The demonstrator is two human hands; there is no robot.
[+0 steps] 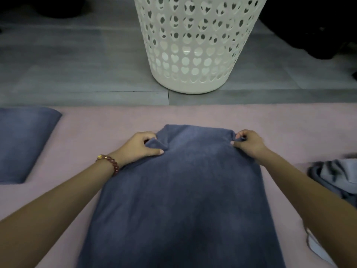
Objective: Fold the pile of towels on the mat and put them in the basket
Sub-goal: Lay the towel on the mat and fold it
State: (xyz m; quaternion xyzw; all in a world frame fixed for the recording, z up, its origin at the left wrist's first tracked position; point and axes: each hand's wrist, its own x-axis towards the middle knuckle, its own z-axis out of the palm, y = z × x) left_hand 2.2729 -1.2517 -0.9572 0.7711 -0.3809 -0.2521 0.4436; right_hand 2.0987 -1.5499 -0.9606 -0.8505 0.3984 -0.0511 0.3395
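Note:
A dark blue towel point(181, 192) lies lengthwise on the pink mat point(289, 128), running from the bottom edge of the view to the mat's middle. My left hand point(141, 147) pinches its far left corner, which is lifted and creased. My right hand point(249, 144) pinches the far right corner. A white perforated basket point(195, 45) stands upright on the floor just beyond the mat, straight ahead. A folded blue towel point(25, 142) rests on the mat at the left. A crumpled grey-blue pile of towels point(336, 178) sits at the right edge.
Grey plank floor point(67, 64) stretches beyond the mat. Dark shapes point(318, 26) fill the far right corner and the top left. A beaded bracelet point(111, 162) is on my left wrist.

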